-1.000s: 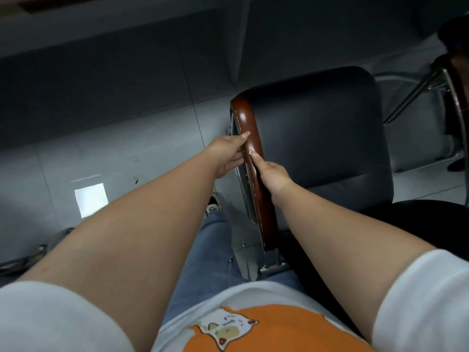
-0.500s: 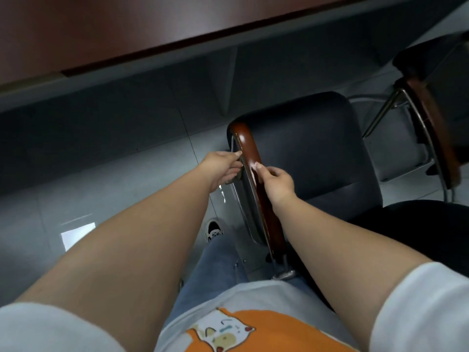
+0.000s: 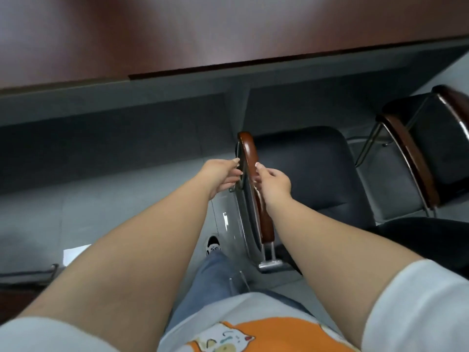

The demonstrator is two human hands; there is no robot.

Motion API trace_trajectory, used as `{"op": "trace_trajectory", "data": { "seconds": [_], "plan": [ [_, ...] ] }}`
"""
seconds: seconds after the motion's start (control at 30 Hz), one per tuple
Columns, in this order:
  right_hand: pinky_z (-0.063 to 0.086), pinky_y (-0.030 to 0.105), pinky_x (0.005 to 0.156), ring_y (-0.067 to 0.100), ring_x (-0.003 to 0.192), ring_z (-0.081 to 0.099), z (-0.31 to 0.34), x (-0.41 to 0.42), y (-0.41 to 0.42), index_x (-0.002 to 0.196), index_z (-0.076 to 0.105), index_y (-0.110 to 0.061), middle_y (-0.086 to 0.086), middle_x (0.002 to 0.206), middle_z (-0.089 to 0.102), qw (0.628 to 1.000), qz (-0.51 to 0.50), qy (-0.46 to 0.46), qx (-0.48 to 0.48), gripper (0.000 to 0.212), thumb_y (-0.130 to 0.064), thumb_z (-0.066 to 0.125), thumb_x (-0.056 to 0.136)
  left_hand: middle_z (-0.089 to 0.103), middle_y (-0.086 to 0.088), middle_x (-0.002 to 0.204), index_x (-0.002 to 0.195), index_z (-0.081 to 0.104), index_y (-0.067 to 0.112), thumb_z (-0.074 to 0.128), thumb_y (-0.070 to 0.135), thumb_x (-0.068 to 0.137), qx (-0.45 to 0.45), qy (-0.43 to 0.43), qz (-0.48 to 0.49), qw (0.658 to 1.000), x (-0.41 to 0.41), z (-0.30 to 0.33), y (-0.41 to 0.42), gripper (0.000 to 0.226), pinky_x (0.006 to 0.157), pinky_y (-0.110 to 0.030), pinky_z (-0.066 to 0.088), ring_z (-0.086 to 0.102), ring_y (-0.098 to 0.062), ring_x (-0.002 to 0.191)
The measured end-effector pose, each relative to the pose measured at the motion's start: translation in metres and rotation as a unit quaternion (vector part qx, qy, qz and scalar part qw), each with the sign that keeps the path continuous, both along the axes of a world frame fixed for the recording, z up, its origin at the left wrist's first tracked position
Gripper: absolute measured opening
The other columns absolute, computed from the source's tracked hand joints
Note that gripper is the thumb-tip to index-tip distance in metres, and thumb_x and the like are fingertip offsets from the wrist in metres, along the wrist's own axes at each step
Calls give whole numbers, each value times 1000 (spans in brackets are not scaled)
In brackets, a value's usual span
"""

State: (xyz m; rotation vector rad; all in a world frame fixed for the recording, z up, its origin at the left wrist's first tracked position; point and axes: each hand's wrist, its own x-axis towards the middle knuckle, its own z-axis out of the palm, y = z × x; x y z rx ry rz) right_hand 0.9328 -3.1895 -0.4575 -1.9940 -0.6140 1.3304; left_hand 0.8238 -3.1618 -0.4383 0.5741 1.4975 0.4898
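Now both hands hold the side of the black chair (image 3: 304, 171), getting ready to move it.

The left hand (image 3: 222, 175) has its thumb on top and its fingers curled round the thin metal bar (image 3: 238, 151) just under the brown wooden armrest (image 3: 250, 151). The right hand (image 3: 272, 181) is on the other side, with its fingers bent round the wood itself. The chair stands on the gray floor (image 3: 127, 199) near the big brown table (image 3: 177, 34), and the person's shoe (image 3: 212, 246) is close to its frame. Another chair (image 3: 406, 153) stands to the right. This step looks like getting a good hold. Next, both hands likely need to squeeze tight and pull or push together, so the chair slides straight and misses the shoe and the other chair.
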Motion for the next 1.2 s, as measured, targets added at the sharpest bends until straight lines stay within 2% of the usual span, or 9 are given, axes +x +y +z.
{"op": "trace_trajectory", "data": {
  "seconds": [0.1, 0.2, 0.43, 0.57, 0.83, 0.93, 1.03, 1.13, 1.2],
  "plan": [
    [50, 39, 92, 20, 82, 63, 6, -6, -31, 89, 63, -13, 3, 79, 66, 999, 30, 21, 9, 22, -34, 58, 90, 63, 2, 81, 92, 58, 14, 51, 30, 94, 2, 8, 33, 999, -3, 0, -47, 17, 81, -24, 50, 60, -12, 78],
    [48, 35, 89, 16, 80, 61, 14, -7, -63, 93, 62, -13, 0, 77, 63, 997, 63, 41, 3, 21, -33, 56, 91, 64, 2, 80, 83, 59, 18, 52, 30, 94, -15, 20, 45, 999, -5, -6, -90, 18, 87, -29, 49, 60, -11, 75],
    [51, 34, 89, 18, 82, 62, 8, 4, -123, 101, 63, -4, 7, 89, 65, 994, 88, 42, -47, 29, -31, 58, 90, 63, 3, 80, 95, 58, 17, 50, 28, 94, -24, 10, 107, 994, -23, -7, -157, 14, 77, -23, 49, 59, -12, 74],
    [46, 20, 61, 10, 63, 55, 9, -9, -140, 104, 62, -3, 0, 75, 59, 985, 146, 50, -73, 32, -32, 58, 91, 63, 4, 81, 94, 58, 18, 49, 29, 95, -37, 12, 142, 989, -48, -9, -188, 14, 72, -22, 48, 59, -10, 74],
    [44, 18, 62, 10, 64, 53, 19, -41, -150, 97, 59, -7, 1, 75, 58, 984, 143, 82, -73, 22, -29, 56, 92, 63, 4, 78, 85, 57, 19, 49, 27, 95, -53, 18, 167, 984, -89, -16, -211, 15, 68, -20, 45, 57, -9, 70],
    [51, 27, 76, 13, 73, 59, 27, -36, -152, 103, 63, -7, 2, 80, 62, 989, 118, 73, -43, 28, -31, 58, 91, 63, 3, 79, 83, 57, 20, 47, 26, 95, -30, 0, 147, 989, -75, -5, -199, 17, 71, -20, 46, 57, -9, 70],
    [51, 33, 85, 15, 74, 61, 51, -15, -151, 91, 66, -11, 2, 75, 64, 995, 60, 79, 22, 19, -30, 59, 90, 66, 5, 71, 83, 57, 20, 46, 27, 96, 3, -41, 97, 994, -39, 14, -180, 19, 78, -23, 48, 58, -9, 71],
    [54, 31, 84, 17, 77, 64, 89, 15, -153, 81, 64, -17, 1, 72, 65, 990, -1, 87, 107, 16, -28, 60, 90, 66, 2, 77, 82, 57, 19, 46, 27, 96, 55, -86, 34, 994, 4, 45, -165, 19, 76, -21, 47, 59, -10, 72],
    [54, 28, 80, 17, 80, 66, 121, 34, -155, 80, 65, -18, 2, 75, 66, 984, -18, 79, 159, 16, -29, 59, 90, 68, -1, 86, 89, 60, 18, 47, 27, 96, 106, -104, 1, 989, 27, 70, -159, 18, 84, -25, 48, 63, -13, 81]
  ]
}}
